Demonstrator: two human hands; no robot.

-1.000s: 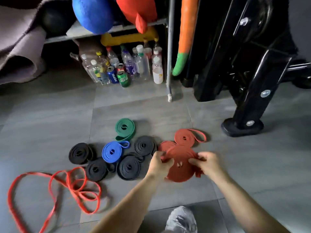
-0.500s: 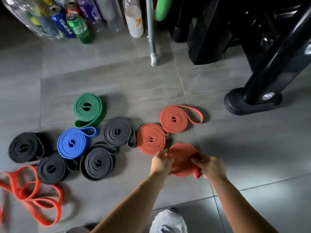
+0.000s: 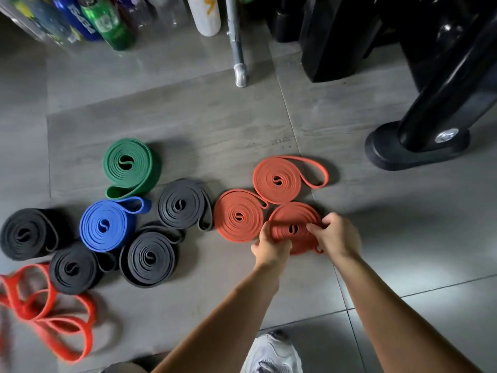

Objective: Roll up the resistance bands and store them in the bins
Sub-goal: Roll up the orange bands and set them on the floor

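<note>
Head view: fingers of the left hand and right hand pinch the rolled red band, now lowered beside two finished rolls.

Both forearms reach forward and converge; the left hand and right hand curl their fingers, gripping.

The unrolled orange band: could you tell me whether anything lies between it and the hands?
Yes. Two black rolls lie between the unrolled orange band and the left hand; that and the right hand grip a rust-red roll.
</note>
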